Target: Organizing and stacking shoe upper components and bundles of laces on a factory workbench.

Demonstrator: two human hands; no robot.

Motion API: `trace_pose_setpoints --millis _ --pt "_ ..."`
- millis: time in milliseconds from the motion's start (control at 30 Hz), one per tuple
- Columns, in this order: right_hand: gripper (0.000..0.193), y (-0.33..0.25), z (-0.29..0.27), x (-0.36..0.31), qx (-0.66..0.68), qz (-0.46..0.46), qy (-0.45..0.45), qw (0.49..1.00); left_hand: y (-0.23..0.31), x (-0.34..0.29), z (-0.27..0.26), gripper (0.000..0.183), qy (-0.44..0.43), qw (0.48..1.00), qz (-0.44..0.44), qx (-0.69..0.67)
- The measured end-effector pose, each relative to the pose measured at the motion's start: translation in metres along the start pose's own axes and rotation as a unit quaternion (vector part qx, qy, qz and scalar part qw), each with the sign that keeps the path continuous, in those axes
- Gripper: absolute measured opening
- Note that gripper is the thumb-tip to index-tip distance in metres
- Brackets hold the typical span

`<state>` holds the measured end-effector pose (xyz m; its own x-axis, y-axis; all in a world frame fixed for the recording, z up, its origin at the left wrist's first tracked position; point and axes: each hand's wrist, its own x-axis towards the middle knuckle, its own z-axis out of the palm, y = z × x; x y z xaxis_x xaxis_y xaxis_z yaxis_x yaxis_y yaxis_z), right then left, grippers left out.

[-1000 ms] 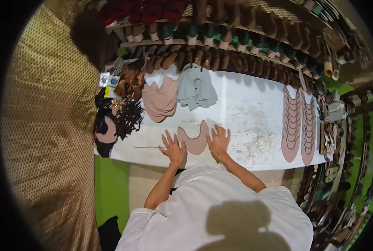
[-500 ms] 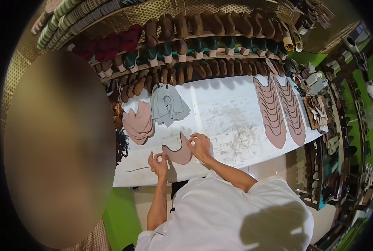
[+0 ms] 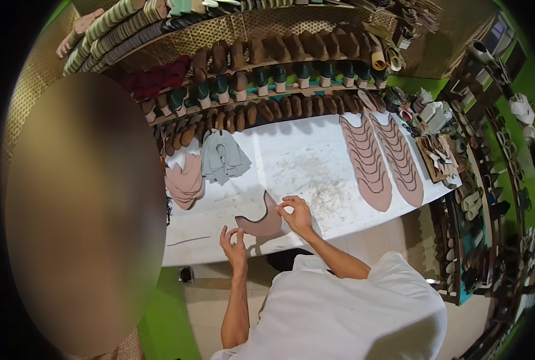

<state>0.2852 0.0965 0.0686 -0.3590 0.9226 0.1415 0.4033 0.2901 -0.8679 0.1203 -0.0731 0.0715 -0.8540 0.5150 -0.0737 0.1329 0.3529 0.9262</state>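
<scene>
A curved, pink-beige shoe upper piece (image 3: 264, 225) with a dark inner edge spans the space between my hands, low over the near side of the white table. My left hand (image 3: 236, 251) pinches its left end between thumb and finger. At its right arm, my right hand (image 3: 297, 216) pinches the edge, the other fingers curled. Left of it lie a fanned stack of pink pieces (image 3: 185, 183) and a stack of grey pieces (image 3: 225, 157). On the right, two overlapping rows of similar dark-edged pink pieces, the left row (image 3: 372, 189) and right row (image 3: 408, 186), lie flat.
Wooden shoe lasts (image 3: 267, 109) line racks behind the white table (image 3: 291, 144). A wooden tray of tools and scraps (image 3: 438, 157) sits at the right end. One thin dark strip (image 3: 188, 241) lies near the front left. Shoe-filled shelves (image 3: 474, 210) stand at right.
The view has shifted, so the table and racks appear further left. My hands and the pink piece have moved rightward over the table, and the piece has tilted a little.
</scene>
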Motion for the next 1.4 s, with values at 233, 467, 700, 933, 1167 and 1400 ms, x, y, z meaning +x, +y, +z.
trace_pose_setpoints --millis 233,467,700,933,1167,1400 --pt "0.021 0.049 -0.102 -0.057 0.000 0.022 0.005 1.000 0.002 -0.100 0.059 0.027 -0.034 0.997 -0.028 -0.055" --pt "0.022 0.095 -0.200 -0.106 -0.022 0.056 0.027 0.998 0.002 -0.168 0.116 0.023 -0.110 0.993 -0.010 -0.047" --pt "0.020 0.148 -0.293 -0.115 -0.073 0.077 0.100 0.989 0.027 -0.202 0.206 0.024 -0.197 0.980 -0.015 -0.030" --pt "0.026 0.223 -0.365 -0.086 -0.106 0.107 0.105 0.983 0.049 -0.202 0.310 0.027 -0.221 0.972 -0.060 0.050" --pt "0.032 0.274 -0.384 -0.034 -0.102 0.114 0.088 0.984 0.070 -0.179 0.372 0.031 -0.185 0.964 -0.130 0.141" --pt "0.036 0.275 -0.392 0.010 -0.082 0.243 -0.029 0.966 0.063 -0.156 0.407 0.030 -0.191 0.951 -0.148 0.195"
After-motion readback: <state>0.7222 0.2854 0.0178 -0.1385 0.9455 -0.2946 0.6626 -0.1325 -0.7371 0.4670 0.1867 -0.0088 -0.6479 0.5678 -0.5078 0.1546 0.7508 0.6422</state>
